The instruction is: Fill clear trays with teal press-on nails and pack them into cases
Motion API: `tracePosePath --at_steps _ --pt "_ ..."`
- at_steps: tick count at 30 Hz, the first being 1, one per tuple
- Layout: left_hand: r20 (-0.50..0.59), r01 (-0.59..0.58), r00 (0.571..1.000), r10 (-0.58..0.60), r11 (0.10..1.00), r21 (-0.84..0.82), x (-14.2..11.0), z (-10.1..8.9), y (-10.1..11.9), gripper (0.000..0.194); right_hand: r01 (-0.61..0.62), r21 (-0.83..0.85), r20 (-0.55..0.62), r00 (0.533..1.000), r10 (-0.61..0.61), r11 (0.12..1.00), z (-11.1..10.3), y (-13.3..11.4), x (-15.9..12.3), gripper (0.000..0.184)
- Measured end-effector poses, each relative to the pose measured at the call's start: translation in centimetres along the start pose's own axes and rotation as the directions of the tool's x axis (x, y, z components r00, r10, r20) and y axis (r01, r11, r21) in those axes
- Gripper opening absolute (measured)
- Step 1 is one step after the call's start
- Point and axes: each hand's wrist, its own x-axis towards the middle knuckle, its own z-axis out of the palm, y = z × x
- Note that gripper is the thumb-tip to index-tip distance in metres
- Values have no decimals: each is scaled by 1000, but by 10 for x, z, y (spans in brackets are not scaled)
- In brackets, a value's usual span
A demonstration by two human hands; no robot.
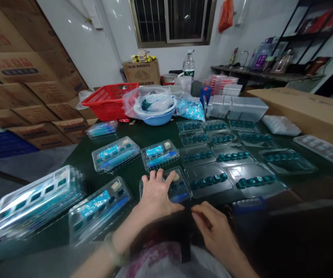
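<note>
My left hand point(156, 193) lies flat with fingers spread on a clear plastic blister pack point(179, 187) at the near edge of the dark green table point(134, 135). The pack holds teal pieces and a blue pen-like item. My right hand point(213, 224) hovers just below the table edge, fingers loosely curled, holding nothing I can see. Closed filled packs point(116, 154) lie to the left and ahead. Open trays with rows of teal pieces point(233, 156) spread out to the right.
A stack of filled packs point(36, 200) sits at the near left. At the back stand a red basket point(108, 100), a blue basin point(156, 112) with bags, a water bottle point(188, 65) and stacked empty trays point(236, 108). Cardboard boxes point(24, 77) line the left wall; a long box point(305, 108) lies at right.
</note>
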Motion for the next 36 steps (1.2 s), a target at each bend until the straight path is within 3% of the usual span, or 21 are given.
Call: tracePosePath --at_steps 5,12,16,20,23,27,31,34,36 --pt "70 -17 997 12 997 70 -3 14 -6 91 -20 2 61 998 20 1000 4 8 1 14" --pt "48 2 999 -5 998 64 -5 22 -5 88 -10 43 88 996 6 999 12 12 2 15" --pt "13 17 1000 -17 1000 -10 -5 11 0 82 47 36 50 998 -48 998 10 13 0 13" --pt "-49 54 997 -58 996 -73 -16 -14 -3 84 140 -14 7 990 -140 990 5 19 -1 14" --pt "-115 128 985 -130 991 -22 -36 -38 -24 82 169 -62 29 985 -167 984 6 20 -1 15" --pt "-145 307 946 -291 946 100 -67 -55 -74 78 167 -52 89 983 -162 985 14 13 5 13" --pt "-91 387 922 -377 908 158 -87 -44 -114 71 184 -48 170 970 -174 982 13 2 27 13" --pt "-75 381 925 -374 910 161 -93 -30 -129 69 216 -171 184 966 -184 961 5 -3 56 14" --pt "-127 356 932 -340 923 146 -94 -24 -132 69 242 -286 150 967 -206 927 -1 -4 80 16"
